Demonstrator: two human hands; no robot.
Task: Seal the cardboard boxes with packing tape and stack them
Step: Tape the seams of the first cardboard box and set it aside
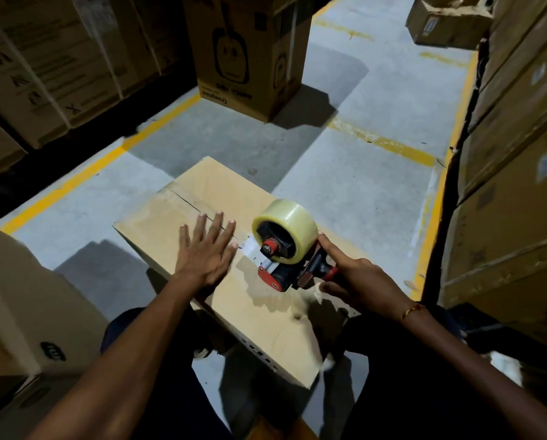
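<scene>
Box sits on the floor right in front of the person's knees, top flaps closed, centre seam running away from the camera. Right hand grips the tape dispenser handle, fingers curled round it, index finger stretched along the side of the frame. Left hand lies flat on the lid just beside the seam, fingers straight and slightly spread, pinning the flap. A short strip of tape is already down at the dispenser nose; far part of the seam looks bare. To do this well: keep the dispenser nose low and centred on the seam, pull in one steady line, hold flap pressure ahead of the roll, run tape over the far edge before cutting. Taller printed box stands further out; stacked cartons line the right side.
</scene>
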